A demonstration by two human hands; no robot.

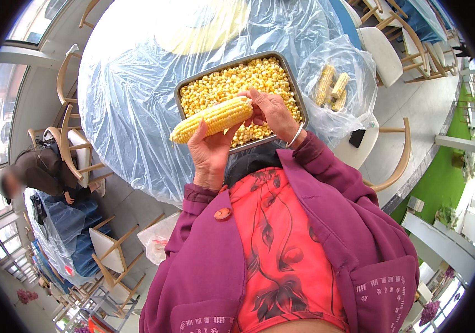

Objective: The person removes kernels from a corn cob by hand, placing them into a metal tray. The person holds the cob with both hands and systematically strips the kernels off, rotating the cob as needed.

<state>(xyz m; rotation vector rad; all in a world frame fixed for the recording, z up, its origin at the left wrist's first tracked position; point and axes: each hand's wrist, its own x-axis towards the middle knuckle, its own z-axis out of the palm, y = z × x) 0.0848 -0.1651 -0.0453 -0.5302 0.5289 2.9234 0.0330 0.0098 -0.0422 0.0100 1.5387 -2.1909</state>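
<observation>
My left hand (212, 156) grips a whole yellow corn cob (212, 119) around its middle, thumb on top. The cob lies slanted over a grey rectangular metal tray (293, 89) filled with loose corn kernels (233, 79). At the cob's right end, my right hand (273, 112) has its thumb and fingers closed on the tip; its wrist bears a light bangle. Part of the kernels is hidden under the hands. Right of the tray, several stripped corn cobs (325, 85) lie in a clear plastic bag (358, 70).
A clear plastic sheet (133, 112) covers the round blue table. Chairs stand around it; a dark phone (356, 138) lies on the seat (368, 145) at the right. A person (41, 170) in dark clothes is seated at the left beside another covered table (62, 224).
</observation>
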